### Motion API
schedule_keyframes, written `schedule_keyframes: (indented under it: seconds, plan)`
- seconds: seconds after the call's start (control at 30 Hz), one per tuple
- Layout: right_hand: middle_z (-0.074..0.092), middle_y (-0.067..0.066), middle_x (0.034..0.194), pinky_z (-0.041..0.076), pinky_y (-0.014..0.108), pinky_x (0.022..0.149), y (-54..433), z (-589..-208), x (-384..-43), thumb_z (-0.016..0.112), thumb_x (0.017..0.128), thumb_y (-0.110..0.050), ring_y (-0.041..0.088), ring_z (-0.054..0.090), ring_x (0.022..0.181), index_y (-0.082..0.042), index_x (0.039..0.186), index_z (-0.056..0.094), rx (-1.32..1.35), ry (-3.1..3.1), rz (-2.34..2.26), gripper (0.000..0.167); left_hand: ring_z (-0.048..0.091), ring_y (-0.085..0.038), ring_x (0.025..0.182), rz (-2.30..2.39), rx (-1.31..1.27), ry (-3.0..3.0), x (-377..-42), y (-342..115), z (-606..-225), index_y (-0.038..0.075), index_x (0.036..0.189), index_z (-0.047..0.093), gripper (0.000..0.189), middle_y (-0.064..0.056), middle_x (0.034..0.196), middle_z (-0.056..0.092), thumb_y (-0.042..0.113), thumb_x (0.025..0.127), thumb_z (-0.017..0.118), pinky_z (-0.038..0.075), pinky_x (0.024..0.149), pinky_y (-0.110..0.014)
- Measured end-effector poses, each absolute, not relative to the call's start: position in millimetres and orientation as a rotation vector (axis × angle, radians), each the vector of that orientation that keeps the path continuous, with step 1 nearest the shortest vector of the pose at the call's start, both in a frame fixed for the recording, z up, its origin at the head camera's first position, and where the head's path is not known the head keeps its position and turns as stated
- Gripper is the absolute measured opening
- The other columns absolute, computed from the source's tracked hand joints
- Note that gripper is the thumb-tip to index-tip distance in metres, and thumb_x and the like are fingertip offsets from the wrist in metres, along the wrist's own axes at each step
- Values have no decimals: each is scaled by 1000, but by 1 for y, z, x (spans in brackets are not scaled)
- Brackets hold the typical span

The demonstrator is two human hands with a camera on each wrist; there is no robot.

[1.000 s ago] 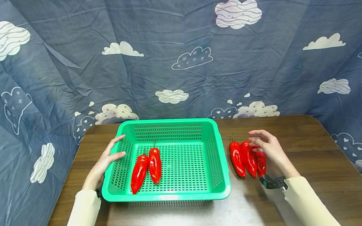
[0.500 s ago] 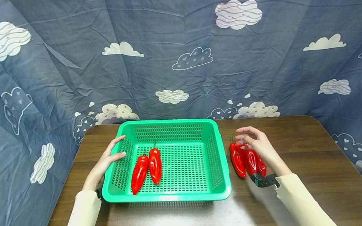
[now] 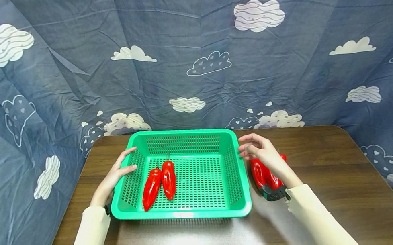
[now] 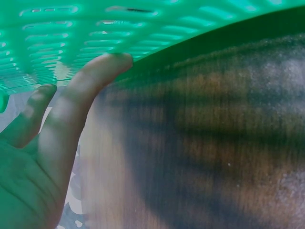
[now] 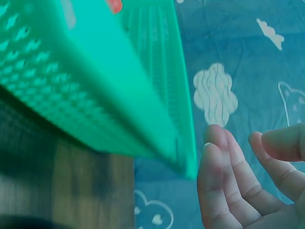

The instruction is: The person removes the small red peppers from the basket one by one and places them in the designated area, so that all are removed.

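A green plastic basket (image 3: 179, 216) holds two red chili peppers, a left one (image 3: 151, 189) and a right one (image 3: 168, 180). My left hand (image 3: 110, 181) grips the basket's left rim, thumb and forefinger over the top; in the left wrist view its other fingers (image 4: 62, 114) lie under the perforated wall. My right hand (image 3: 263, 151) hovers at the basket's right rim with fingers loosely bent and nothing between them. Below it, several red peppers (image 3: 259, 174) lie on the table, partly hidden by that hand and wrist. In the right wrist view the fingers (image 5: 243, 186) stand apart from the rim.
The brown wooden table (image 3: 333, 171) bears the basket and peppers. A blue cloth (image 3: 189, 30) with white clouds hangs behind the table and along its sides. A dark strap (image 3: 274, 193) is on the right wrist.
My right hand has moved left from over the peppers outside the basket to the basket's right rim, holding nothing. The left hand, basket and peppers have stayed in place.
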State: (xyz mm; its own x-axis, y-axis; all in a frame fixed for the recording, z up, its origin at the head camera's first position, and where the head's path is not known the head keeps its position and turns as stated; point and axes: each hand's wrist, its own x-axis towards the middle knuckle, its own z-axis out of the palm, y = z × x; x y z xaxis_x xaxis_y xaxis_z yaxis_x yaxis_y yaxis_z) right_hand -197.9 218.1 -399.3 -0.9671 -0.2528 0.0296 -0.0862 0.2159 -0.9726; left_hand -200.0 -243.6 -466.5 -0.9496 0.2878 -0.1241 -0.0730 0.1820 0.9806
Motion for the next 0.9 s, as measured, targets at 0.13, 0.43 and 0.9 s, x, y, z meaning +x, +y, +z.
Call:
schedule_keyframes:
  seconds: [0.13, 0.43, 0.9]
  plan:
    - [62, 28, 103, 53, 40, 75, 205, -395, -199, 45, 94, 2, 40, 64, 89, 10, 123, 50, -360, 2321, -1820, 31, 40, -38, 120, 1837, 188, 2171, -200, -244, -467, 27, 150, 26, 60, -4, 155, 7, 22, 97, 54, 44, 87, -43]
    - [64, 23, 99, 53, 45, 76, 176, -388, -201, 45, 96, 0, 27, 66, 82, 7, 120, 53, -424, 2246, -1773, 27, 42, -40, 118, 1846, 164, 2152, -199, -243, -466, 28, 150, 26, 60, -3, 155, 7, 21, 98, 53, 45, 85, -43]
    - [62, 27, 105, 51, 40, 76, 149, -392, -204, 47, 98, -4, 21, 64, 82, 5, 122, 54, -445, 2247, -1682, 27, 45, -41, 115, 1862, 158, 2127, -198, -242, -464, 29, 150, 25, 59, -4, 154, 8, 20, 98, 51, 47, 83, -44]
